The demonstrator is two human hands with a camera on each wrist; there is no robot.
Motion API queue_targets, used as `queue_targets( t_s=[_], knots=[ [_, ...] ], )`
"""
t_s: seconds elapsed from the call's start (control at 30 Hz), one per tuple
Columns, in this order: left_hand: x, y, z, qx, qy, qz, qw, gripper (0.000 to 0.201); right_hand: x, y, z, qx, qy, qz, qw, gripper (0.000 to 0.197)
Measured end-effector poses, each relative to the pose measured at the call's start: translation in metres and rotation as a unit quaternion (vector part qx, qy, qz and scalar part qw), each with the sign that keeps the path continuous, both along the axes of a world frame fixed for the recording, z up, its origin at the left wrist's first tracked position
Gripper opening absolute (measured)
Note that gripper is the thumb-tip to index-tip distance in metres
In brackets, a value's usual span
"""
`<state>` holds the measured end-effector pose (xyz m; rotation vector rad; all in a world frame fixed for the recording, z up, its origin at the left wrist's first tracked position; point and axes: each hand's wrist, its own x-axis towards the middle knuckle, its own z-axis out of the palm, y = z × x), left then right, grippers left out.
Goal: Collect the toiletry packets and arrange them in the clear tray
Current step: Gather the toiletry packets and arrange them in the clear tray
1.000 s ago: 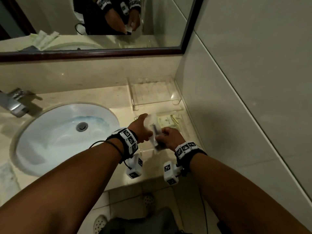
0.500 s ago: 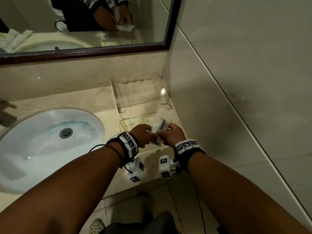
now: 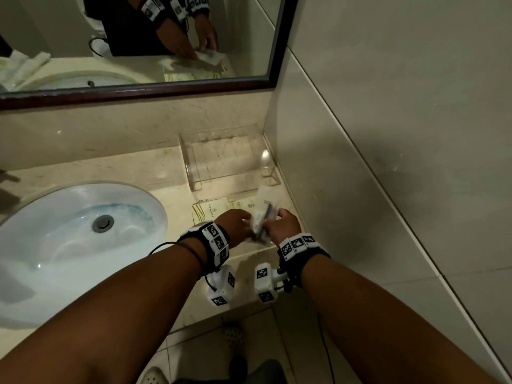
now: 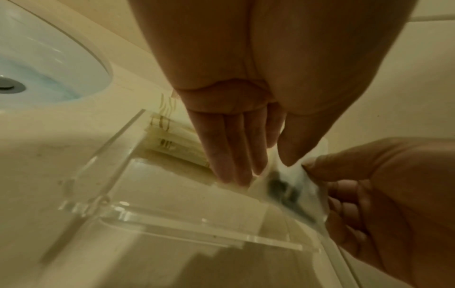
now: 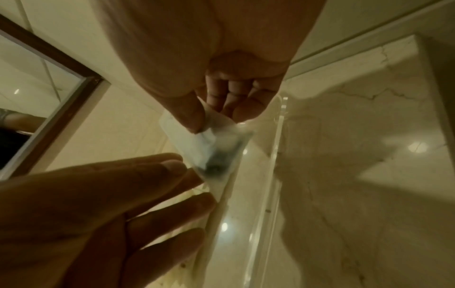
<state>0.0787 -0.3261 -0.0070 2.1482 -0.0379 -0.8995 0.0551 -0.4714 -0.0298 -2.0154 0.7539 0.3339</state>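
A clear packet with a dark item inside (image 3: 263,220) is held just above the counter's front right part. My left hand (image 3: 249,224) pinches its left edge between thumb and straight fingertips (image 4: 290,155). My right hand (image 3: 273,223) pinches the packet (image 5: 211,152) between thumb and curled fingers (image 5: 234,97). The clear tray (image 3: 194,173) stands against the back wall beyond my hands, with nothing visible in it. Several cream packets (image 3: 210,212) lie flat on the counter between the tray and my hands, one white packet (image 3: 266,195) nearest the wall.
A white sink basin (image 3: 69,245) fills the counter's left part. The tiled side wall (image 3: 360,189) runs close along the right of the tray and packets. A framed mirror (image 3: 138,87) hangs above the backsplash. Tiled floor lies below the counter's front edge (image 3: 249,254).
Both hands carried the clear packet right, toward the side wall, and tilted it. The head view swung right, so the faucet left the frame. Little moved in the last half second.
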Motion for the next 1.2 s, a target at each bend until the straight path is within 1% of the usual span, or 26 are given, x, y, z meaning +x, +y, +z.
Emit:
queue_targets(
  t_s=[0.1,0.17,0.23,0.3,0.37,0.43,0.5,0.57,0.67,0.73,0.8,0.87,0.93,1.0,1.03,1.1,1.2],
  knots=[
    [-0.001,-0.011,-0.002,0.028,-0.03,-0.066,0.997,0.039,-0.001,-0.012,-0.003,-0.048,0.028,0.023,0.998,0.039],
    [0.0,-0.016,-0.003,0.062,-0.064,-0.103,0.991,0.038,-0.001,-0.019,-0.004,-0.076,0.05,0.045,0.995,0.044],
    [0.003,-0.019,-0.006,0.088,-0.097,-0.107,0.986,0.037,-0.001,-0.025,-0.006,-0.097,0.058,0.067,0.991,0.043],
    [0.007,-0.02,-0.011,0.104,-0.118,-0.084,0.984,0.037,0.001,-0.028,-0.008,-0.113,0.058,0.083,0.989,0.041],
    [0.011,-0.02,-0.013,0.115,-0.131,-0.075,0.982,0.038,0.003,-0.029,-0.009,-0.134,0.061,0.091,0.985,0.041],
    [0.016,-0.022,-0.015,0.127,-0.131,-0.088,0.979,0.037,0.006,-0.03,-0.01,-0.148,0.065,0.096,0.982,0.041],
    [0.02,-0.024,-0.015,0.142,-0.127,-0.117,0.975,0.039,0.01,-0.03,-0.012,-0.155,0.069,0.101,0.98,0.043],
    [0.024,-0.029,-0.014,0.153,-0.126,-0.151,0.968,0.041,0.014,-0.032,-0.013,-0.16,0.074,0.101,0.979,0.051],
    [0.029,-0.038,-0.012,0.191,-0.14,-0.232,0.943,0.043,0.02,-0.033,-0.012,-0.178,0.073,0.116,0.974,0.051],
    [0.032,-0.042,-0.016,0.215,-0.152,-0.278,0.924,0.046,0.023,-0.032,-0.012,-0.21,0.074,0.149,0.964,0.045],
    [0.033,-0.044,-0.02,0.233,-0.143,-0.299,0.914,0.049,0.024,-0.028,-0.014,-0.247,0.08,0.186,0.948,0.042],
    [0.034,-0.043,-0.022,0.241,-0.142,-0.314,0.907,0.049,0.022,-0.026,-0.017,-0.289,0.086,0.205,0.931,0.05],
    [0.036,-0.043,-0.023,0.25,-0.141,-0.329,0.9,0.049,0.019,-0.025,-0.021,-0.332,0.072,0.214,0.916,0.061],
    [0.038,-0.043,-0.022,0.255,-0.143,-0.34,0.894,0.053,0.016,-0.026,-0.024,-0.352,0.053,0.234,0.905,0.071],
    [0.038,-0.043,-0.022,0.258,-0.143,-0.343,0.892,0.055,0.016,-0.026,-0.025,-0.353,0.047,0.25,0.9,0.072],
    [0.039,-0.043,-0.024,0.264,-0.14,-0.345,0.89,0.056,0.016,-0.026,-0.026,-0.344,0.031,0.276,0.897,0.066],
    [0.039,-0.045,-0.023,0.263,-0.151,-0.356,0.884,0.053,0.015,-0.019,-0.027,-0.325,0.012,0.312,0.893,0.055]
  ],
)
